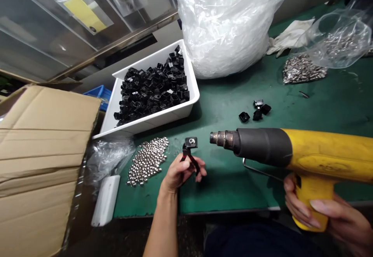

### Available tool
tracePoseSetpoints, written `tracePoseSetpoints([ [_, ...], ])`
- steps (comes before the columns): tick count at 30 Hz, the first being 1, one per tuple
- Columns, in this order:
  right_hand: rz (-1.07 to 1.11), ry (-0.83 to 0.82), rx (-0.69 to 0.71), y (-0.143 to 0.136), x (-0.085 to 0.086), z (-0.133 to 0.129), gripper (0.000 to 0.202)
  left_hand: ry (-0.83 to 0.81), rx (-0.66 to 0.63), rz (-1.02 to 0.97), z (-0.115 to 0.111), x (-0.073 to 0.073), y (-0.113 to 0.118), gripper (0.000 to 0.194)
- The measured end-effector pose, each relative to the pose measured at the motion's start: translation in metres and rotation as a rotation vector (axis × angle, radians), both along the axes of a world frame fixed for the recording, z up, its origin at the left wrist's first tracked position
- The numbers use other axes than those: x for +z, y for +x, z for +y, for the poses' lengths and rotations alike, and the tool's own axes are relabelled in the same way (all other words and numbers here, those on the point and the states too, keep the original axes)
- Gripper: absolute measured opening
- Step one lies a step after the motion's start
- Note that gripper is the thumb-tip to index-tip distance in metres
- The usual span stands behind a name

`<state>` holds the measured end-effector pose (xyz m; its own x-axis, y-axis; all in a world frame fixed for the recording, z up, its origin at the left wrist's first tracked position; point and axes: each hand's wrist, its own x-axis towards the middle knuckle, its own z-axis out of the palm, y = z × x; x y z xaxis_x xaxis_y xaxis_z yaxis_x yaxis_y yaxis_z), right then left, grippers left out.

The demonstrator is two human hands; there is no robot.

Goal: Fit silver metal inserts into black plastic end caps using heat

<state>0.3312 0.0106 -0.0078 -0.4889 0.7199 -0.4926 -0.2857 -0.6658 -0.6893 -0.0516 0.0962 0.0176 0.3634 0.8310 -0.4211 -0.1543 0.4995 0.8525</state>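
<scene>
My left hand is closed round the dark handles of pliers, which have small red marks near the pivot. At the jaws sits a small black plastic part with a round metal piece in its face. My right hand grips the handle of a yellow heat gun. Its stepped metal nozzle points left at the black part, a short gap away. Left of my left hand, many small silver metal pieces lie spread on the green table.
A white bin full of black parts stands behind. Several loose black parts lie beyond the heat gun. Large plastic wrapping, a white glove and a bag of metal pieces are at the back. A cardboard box flanks the left.
</scene>
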Motion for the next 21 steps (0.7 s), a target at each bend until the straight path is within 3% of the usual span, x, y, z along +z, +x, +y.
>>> tracePoseSetpoints([
  [3, 0.084, -0.010, -0.044, -0.003, -0.003, 0.004, 0.037, -0.094, -0.079, -0.076, 0.007, -0.004, -0.010, 0.081],
  [5, 0.136, -0.011, -0.064, -0.004, -0.004, 0.004, 0.035, -0.143, -0.134, -0.141, 0.009, -0.008, -0.015, 0.088],
  [12, 0.143, -0.046, -0.136, -0.008, 0.003, -0.002, 0.039, -0.162, -0.255, -0.343, 0.014, -0.021, -0.020, 0.079],
  [21, 0.166, 0.011, -0.048, -0.001, -0.002, 0.001, 0.041, -0.154, -0.259, -0.384, 0.015, -0.025, -0.021, 0.067],
])
